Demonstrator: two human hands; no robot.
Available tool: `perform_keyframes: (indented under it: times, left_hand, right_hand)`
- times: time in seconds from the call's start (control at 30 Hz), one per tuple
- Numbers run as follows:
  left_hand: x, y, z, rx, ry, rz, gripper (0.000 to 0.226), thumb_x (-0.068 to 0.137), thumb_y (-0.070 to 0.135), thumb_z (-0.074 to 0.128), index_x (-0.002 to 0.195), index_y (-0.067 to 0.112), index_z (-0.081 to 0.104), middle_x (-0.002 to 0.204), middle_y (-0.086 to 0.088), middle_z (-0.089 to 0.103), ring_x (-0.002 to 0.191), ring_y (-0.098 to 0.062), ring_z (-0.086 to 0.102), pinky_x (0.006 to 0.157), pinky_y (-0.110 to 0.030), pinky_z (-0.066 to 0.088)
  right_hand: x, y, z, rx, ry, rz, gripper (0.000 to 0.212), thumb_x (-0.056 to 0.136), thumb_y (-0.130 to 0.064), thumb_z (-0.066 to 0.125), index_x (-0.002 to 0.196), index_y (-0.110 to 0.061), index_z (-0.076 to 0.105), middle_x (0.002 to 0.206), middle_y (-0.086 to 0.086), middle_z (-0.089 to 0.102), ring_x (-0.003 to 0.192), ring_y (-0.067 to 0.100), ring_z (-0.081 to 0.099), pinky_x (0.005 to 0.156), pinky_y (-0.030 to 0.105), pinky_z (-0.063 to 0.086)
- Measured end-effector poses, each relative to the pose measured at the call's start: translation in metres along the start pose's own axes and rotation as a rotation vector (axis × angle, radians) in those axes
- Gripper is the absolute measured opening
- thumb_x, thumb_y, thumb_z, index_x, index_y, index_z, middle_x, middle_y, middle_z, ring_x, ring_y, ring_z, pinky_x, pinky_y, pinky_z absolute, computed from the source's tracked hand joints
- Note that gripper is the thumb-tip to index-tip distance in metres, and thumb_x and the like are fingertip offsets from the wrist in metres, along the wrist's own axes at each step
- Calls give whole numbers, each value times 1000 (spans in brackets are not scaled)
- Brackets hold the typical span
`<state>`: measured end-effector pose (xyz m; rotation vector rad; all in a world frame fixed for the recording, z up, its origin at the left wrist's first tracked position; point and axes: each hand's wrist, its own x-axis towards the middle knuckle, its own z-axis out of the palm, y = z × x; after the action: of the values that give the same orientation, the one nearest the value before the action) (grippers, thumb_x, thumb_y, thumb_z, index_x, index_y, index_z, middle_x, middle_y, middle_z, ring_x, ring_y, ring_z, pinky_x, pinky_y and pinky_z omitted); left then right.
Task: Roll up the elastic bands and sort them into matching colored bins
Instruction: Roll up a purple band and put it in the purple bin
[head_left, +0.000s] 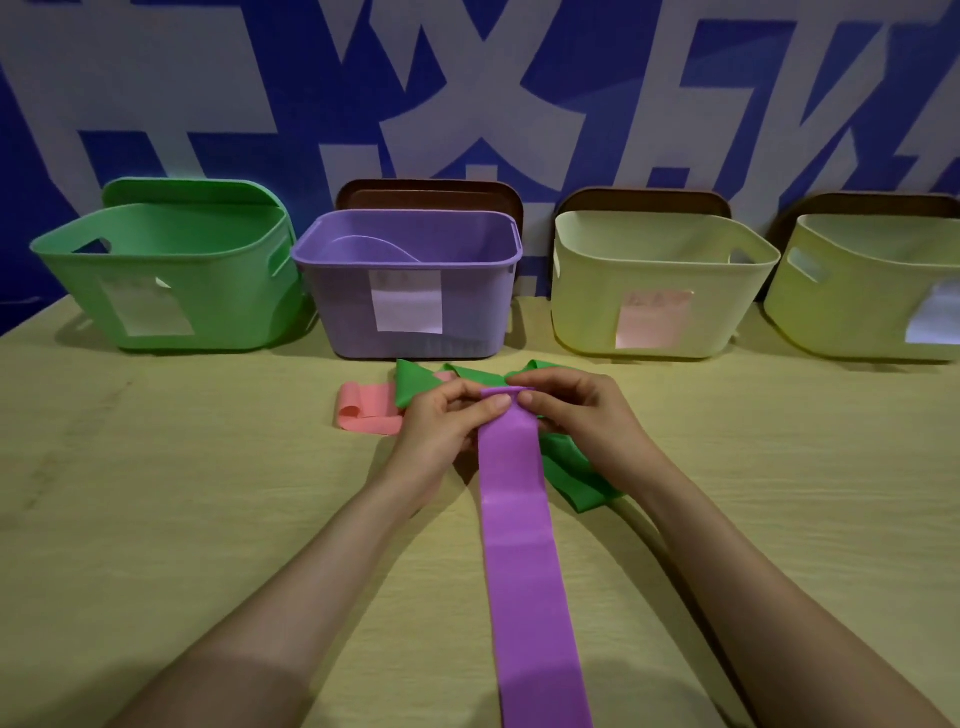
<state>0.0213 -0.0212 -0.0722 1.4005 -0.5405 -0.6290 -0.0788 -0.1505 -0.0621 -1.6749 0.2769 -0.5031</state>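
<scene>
A long purple elastic band (524, 545) lies flat on the table, running from the front edge up to my hands. My left hand (441, 431) and my right hand (582, 415) both pinch its far end, where a small roll has formed. Under my hands lies a crumpled green band (571, 473). To their left lies a pink band (366, 413). Behind stand a green bin (171, 270), a purple bin (410, 280) with a purple band inside, and two pale yellow bins (660, 280) (872, 291).
Each bin carries a paper label on its front. Lids lean on the blue-and-white wall behind the bins. The wooden table (182, 493) stretches left and right of my arms.
</scene>
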Motion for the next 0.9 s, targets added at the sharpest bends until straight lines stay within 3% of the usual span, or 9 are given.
perform_keyframes:
  times: [0.07,0.13,0.2,0.47,0.73,0.9]
  left_hand:
    - [-1,1,0,-21,1,-7,7,85,9,68,91,5,67,70,10,70,69,-7,65,63,-20,52]
    - [-2,1,-1,-58,-2,-35,6,85,7,68,90,7,68,74,3,70,71,-11,65,64,-22,53]
    - [-3,1,-1,-95,-8,-67,4,84,7,68,88,8,68,77,-4,68,69,-13,65,63,-23,53]
    - [-4,2,-1,-152,-25,-100,7,81,6,70,87,7,70,76,-2,71,68,-12,67,62,-20,55]
    - [-4,4,1,-203,-33,-152,15,84,15,68,94,5,71,81,-6,72,70,-13,68,61,-22,56]
    - [-5,3,0,-166,-12,-110,7,86,10,66,89,7,72,78,-2,72,71,-12,68,62,-20,55]
  right_hand:
    - [-1,-1,0,2,-13,-16,19,89,-3,62,96,-18,72,96,2,72,87,7,66,71,19,51]
    - [-1,0,1,9,-20,-18,20,89,-1,60,95,-15,72,95,3,71,86,7,65,70,18,51]
    - [0,2,3,-24,-9,-38,22,90,-1,60,92,-19,72,94,1,71,87,8,66,72,21,52]
    - [2,8,4,-169,54,-75,27,90,-4,59,88,-28,71,91,-9,71,93,7,66,87,28,53]
    - [-2,12,6,-424,105,-278,20,89,-5,62,94,-21,73,89,-14,68,89,3,63,80,20,51]
    - [0,9,4,-287,45,-114,21,90,-11,63,94,-31,71,95,-15,70,95,-1,63,85,18,50]
